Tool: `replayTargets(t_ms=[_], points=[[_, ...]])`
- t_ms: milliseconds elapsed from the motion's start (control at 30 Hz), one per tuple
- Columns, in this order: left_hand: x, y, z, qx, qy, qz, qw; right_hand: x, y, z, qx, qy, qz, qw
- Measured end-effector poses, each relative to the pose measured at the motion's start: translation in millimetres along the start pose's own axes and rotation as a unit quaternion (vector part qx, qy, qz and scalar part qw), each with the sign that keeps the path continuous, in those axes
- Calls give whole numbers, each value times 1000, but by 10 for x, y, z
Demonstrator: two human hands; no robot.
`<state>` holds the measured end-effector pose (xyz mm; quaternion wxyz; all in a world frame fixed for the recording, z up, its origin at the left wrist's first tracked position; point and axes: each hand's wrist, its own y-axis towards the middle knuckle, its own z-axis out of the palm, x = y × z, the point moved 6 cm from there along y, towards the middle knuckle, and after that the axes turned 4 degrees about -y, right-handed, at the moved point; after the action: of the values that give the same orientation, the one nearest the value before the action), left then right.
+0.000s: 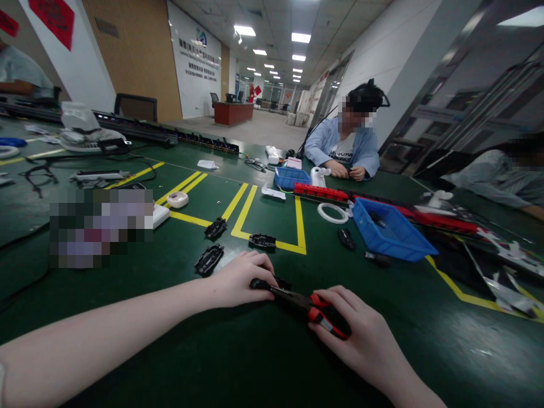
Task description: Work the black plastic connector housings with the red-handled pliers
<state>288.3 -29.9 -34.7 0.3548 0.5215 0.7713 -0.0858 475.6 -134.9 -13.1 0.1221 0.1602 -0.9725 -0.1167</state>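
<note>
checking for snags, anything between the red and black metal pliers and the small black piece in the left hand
Nothing visible. The pliers in the right hand point toward the black piece in the left hand; whether they touch is unclear.

Can make out "ORK" on a white shirt [346, 146] — cannot read blurred lettering [198, 59] on white wall [193, 99] or red paper [54, 21].

Office workshop: red desk [233, 113], pliers [302, 304]
</note>
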Motion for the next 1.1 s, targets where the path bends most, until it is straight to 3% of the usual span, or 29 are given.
replayTargets(t_ms=[600,833,1100], points=[[-10,-2,-8,2,-1,-5,1000,-18,-7,-85,-20,-42,-29,999],[5,-3,-8,6,0,-7,1000,-20,-29,-131,-67,-69,-67,993],[1,-8,-6,6,3,-6,1000,-34,-41,-156,-58,-42,-50,996]])
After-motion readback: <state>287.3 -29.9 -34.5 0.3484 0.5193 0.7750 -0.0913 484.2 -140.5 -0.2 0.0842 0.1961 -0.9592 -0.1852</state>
